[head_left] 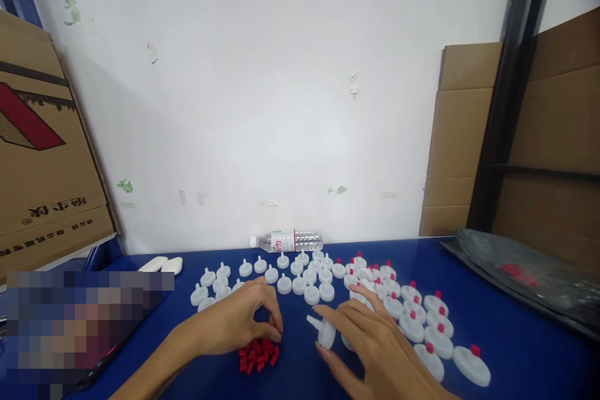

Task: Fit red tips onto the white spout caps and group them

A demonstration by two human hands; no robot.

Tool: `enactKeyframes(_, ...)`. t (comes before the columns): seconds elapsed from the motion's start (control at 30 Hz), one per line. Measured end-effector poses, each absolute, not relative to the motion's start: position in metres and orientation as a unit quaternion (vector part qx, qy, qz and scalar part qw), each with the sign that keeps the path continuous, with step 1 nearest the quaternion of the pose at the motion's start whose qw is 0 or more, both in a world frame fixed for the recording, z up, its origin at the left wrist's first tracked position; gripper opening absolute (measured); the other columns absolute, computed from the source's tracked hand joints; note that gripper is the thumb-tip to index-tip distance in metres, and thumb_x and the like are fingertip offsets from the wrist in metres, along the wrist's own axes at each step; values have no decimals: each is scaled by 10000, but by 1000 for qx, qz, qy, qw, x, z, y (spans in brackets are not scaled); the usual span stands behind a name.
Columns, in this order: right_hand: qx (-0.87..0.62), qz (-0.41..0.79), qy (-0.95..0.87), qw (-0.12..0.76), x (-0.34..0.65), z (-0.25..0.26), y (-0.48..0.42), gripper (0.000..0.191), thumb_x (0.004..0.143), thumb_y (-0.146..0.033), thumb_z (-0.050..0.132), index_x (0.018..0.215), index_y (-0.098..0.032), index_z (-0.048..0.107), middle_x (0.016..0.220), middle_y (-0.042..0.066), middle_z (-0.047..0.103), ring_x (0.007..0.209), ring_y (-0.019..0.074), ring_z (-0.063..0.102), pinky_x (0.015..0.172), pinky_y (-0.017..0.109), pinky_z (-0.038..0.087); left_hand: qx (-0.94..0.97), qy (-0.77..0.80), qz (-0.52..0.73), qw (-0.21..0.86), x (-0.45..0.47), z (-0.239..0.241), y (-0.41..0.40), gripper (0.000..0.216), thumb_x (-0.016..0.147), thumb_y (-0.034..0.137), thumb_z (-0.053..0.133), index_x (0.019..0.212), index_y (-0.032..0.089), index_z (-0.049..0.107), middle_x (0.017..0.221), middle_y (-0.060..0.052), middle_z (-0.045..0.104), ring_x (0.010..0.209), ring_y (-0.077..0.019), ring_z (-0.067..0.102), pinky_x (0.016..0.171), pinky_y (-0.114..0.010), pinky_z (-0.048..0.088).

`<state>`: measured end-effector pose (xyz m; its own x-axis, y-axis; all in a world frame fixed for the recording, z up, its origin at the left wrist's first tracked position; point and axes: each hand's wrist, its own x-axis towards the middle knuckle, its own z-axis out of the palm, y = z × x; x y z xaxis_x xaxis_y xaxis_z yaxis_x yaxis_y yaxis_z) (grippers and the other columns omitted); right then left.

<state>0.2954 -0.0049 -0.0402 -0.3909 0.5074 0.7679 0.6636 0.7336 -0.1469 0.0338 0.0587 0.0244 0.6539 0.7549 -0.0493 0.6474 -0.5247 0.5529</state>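
My left hand [250,312] is over a small pile of red caps [255,359], its thumb and fingertips pinched together at the pile's upper right edge. Whatever is between those fingertips is hidden. In my right hand [370,340] a white nozzle lid [327,334] is gripped between thumb and fingers, tilted with its spout pointing up and left. Bare white nozzle lids [284,284] stand spout-up behind my hands. To the right, several white lids with red tips [439,342] stand in loose rows, partly behind my right hand.
A clear plastic bottle [295,240] lies against the wall. White oval objects [162,265] are at the back left, near a pixelated area. Cardboard boxes [51,156] flank the blue table [178,362]. A grey plastic bag [529,275] lies on the right.
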Motion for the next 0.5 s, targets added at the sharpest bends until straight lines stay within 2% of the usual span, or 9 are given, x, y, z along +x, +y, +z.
enactKeyframes(0.13,-354,-85,-833,416,295,-40,-4,428,909,-145,674,1333,-208,654,937,35,765,860,219,747,1151,599,428,868,406,97,270,40,24,55,81,856,195,803,806,258,807,921,14,753,1040,-211,622,886,-288,456)
enactKeyframes(0.3,-356,-84,-828,424,296,-40,-4,426,911,-151,676,1332,-210,652,964,53,777,887,227,751,1140,584,445,865,411,130,255,37,17,56,97,888,134,737,861,224,760,969,-3,716,1041,-213,609,908,-306,450)
enactKeyframes(0.5,-352,-80,-833,418,296,-38,-4,433,896,-130,679,1322,-211,654,962,40,768,892,221,752,1141,578,449,853,407,222,239,42,11,61,157,996,263,619,1030,245,771,1010,-29,719,959,-217,622,891,-353,430)
